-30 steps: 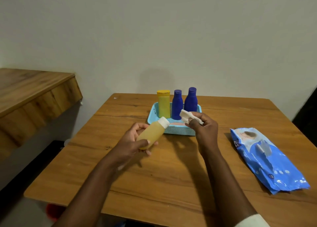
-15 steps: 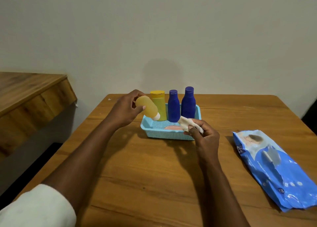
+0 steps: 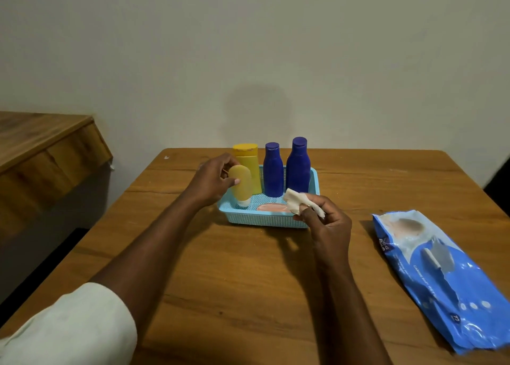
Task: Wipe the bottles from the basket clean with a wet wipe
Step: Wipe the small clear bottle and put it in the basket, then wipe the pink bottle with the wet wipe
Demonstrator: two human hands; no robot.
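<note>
The small translucent amber plastic bottle with a white cap (image 3: pixel 241 184) stands inverted, cap down, in the near left corner of the light blue perforated plastic basket (image 3: pixel 265 220); the step in hand appears to be its return to the basket after wiping. The left hand (image 3: pixel 214 181) grips the bottle body, thumb on the near face and fingers wrapped behind, forearm extended across the wooden table (image 3: pixel 248 282). Whether the cap rests on the basket floor cannot be confirmed from this view. The right hand (image 3: pixel 327 222) hovers over the near right rim, pinching a crumpled white wet wipe (image 3: pixel 299 203) between thumb and fingertips. Behind the amber bottle stand an opaque yellow flip-cap bottle (image 3: pixel 248 162) and two dark blue plastic bottles (image 3: pixel 285 168), all upright along the far wall; a pale pink object (image 3: pixel 271 207) lies flat on the floor. The next move calls for releasing the amber bottle and selecting another. A blue wet-wipe pack (image 3: pixel 447 279) lies to the right.
</note>
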